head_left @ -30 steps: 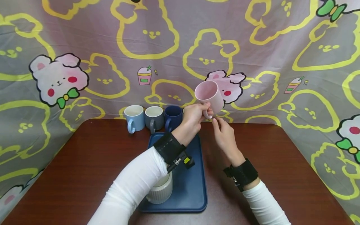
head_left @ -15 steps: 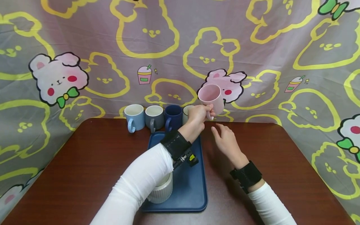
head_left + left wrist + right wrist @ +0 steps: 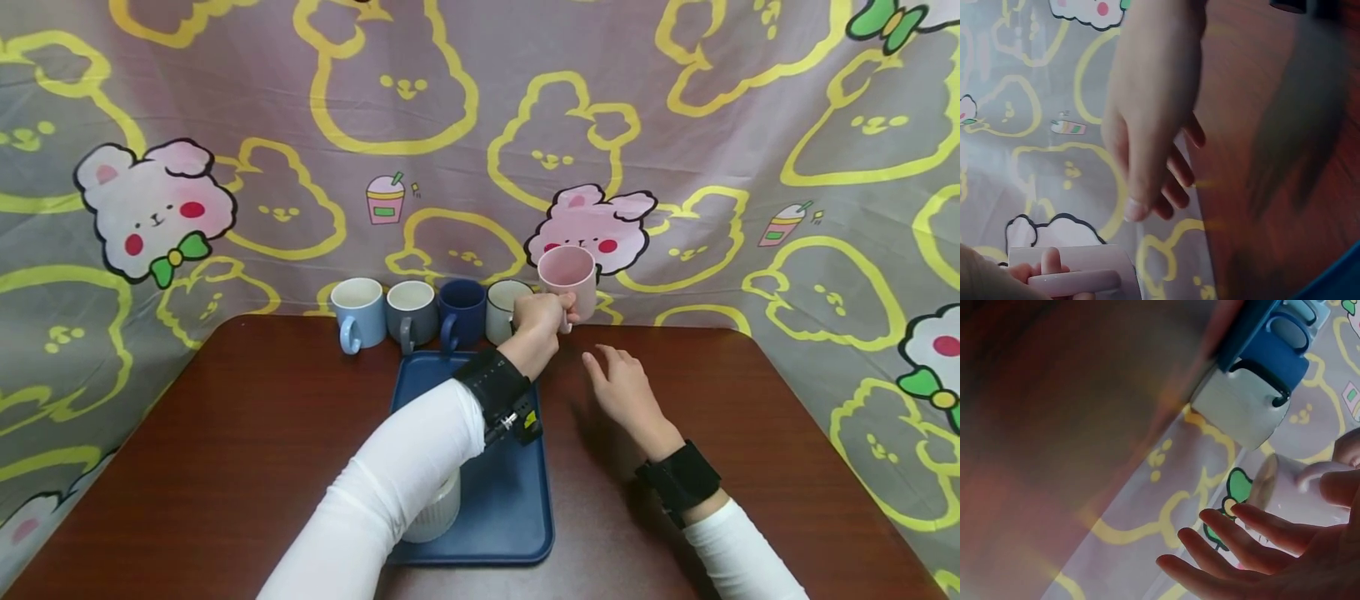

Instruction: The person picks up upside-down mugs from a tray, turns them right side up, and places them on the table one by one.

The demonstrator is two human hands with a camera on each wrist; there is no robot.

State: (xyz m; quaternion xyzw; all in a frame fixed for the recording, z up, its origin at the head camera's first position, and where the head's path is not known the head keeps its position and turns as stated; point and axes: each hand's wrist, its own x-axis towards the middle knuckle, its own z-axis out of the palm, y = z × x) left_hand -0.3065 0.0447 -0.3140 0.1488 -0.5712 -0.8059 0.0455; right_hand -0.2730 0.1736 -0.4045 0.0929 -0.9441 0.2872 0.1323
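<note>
My left hand (image 3: 550, 310) grips the handle of a pink mug (image 3: 567, 277), which stands upright at the right end of a row of mugs along the table's far edge. Whether its base touches the table I cannot tell. The left wrist view shows the pink mug (image 3: 1088, 262) with fingers curled round its handle. My right hand (image 3: 617, 377) hovers open over the table just right of the blue tray (image 3: 501, 508), a little short of the mug, holding nothing. In the right wrist view its spread fingers (image 3: 1241, 547) sit near the pink mug (image 3: 1288, 490).
Light blue (image 3: 358, 313), grey (image 3: 411, 310), navy (image 3: 461, 310) and pale grey (image 3: 504, 308) mugs line the back edge. A ribbed white cup (image 3: 437, 515) stands on the tray's near left, partly under my left sleeve. A patterned curtain surrounds the brown table (image 3: 225, 433).
The left hand brought the pink mug down and to the right, turning it upright beside the pale grey mug. The right hand let go of it and drew back toward me.
</note>
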